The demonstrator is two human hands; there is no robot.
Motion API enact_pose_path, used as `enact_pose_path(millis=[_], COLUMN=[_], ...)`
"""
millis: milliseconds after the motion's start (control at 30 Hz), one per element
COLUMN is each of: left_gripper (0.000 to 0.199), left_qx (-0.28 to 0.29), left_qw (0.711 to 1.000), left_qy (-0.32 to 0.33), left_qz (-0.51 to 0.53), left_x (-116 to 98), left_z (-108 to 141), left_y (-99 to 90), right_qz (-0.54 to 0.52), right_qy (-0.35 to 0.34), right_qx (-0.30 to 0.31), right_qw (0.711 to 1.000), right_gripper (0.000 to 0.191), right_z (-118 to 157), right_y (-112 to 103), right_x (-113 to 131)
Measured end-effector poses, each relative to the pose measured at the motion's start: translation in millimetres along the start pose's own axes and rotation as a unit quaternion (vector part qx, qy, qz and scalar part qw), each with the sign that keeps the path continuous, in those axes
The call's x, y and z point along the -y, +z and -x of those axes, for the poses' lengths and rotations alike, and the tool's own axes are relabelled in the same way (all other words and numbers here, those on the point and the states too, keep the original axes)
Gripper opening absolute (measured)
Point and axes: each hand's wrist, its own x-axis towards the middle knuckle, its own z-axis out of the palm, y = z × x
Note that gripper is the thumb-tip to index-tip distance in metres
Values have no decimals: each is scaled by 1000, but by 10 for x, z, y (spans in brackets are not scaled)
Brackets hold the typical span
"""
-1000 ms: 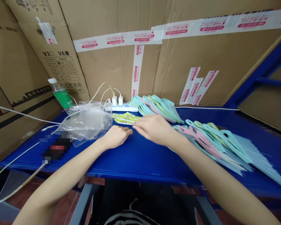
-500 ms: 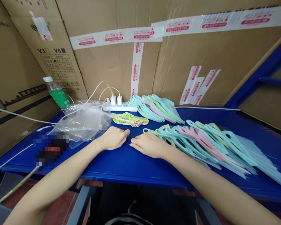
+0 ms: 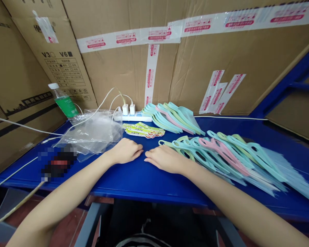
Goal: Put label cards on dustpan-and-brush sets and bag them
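My left hand (image 3: pixel 126 151) rests closed on the blue table (image 3: pixel 144 181), fingers curled, with nothing visible in it. Close beside it, a small gap apart, my right hand (image 3: pixel 164 159) lies curled in the same way, nothing showing in its fingers. Right of my right hand is a pile of pastel plastic pieces (image 3: pixel 222 154) in mint, green and pink, with oval holes in their handle-like ends and pale thin parts fanning right. My right wrist overlaps the pile's near edge. Beyond both hands lies a stack of yellow-green printed labels (image 3: pixel 144 130).
More curved pastel pieces (image 3: pixel 173 118) lean at the back beside a white power strip (image 3: pixel 136 117) with chargers. Clear plastic bags (image 3: pixel 92 132), a green-labelled bottle (image 3: pixel 64 102) and a blurred dark object (image 3: pixel 59 163) are on the left. Taped cardboard (image 3: pixel 123 68) walls the back.
Both hands hold the same closed pose on the table. The view has shifted very slightly; no object has visibly moved.
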Motion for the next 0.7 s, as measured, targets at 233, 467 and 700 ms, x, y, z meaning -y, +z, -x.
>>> enact_pose_path(millis=[233,467,700], left_gripper=[29,28,28], left_qx=[-19,-22,-7], left_qw=[1000,999,1000], left_qy=[15,22,18], left_qz=[2,9,15], left_x=[-2,6,3], left_z=[11,10,10], left_y=[6,10,0], right_qz=[-4,-14,-24], right_qy=[-4,-5,-7], right_qx=[-3,-6,-7], right_qw=[1000,1000,1000], right_gripper=[30,27,27], right_z=[2,7,14], right_y=[2,-13,-25], right_x=[-6,-1,-10])
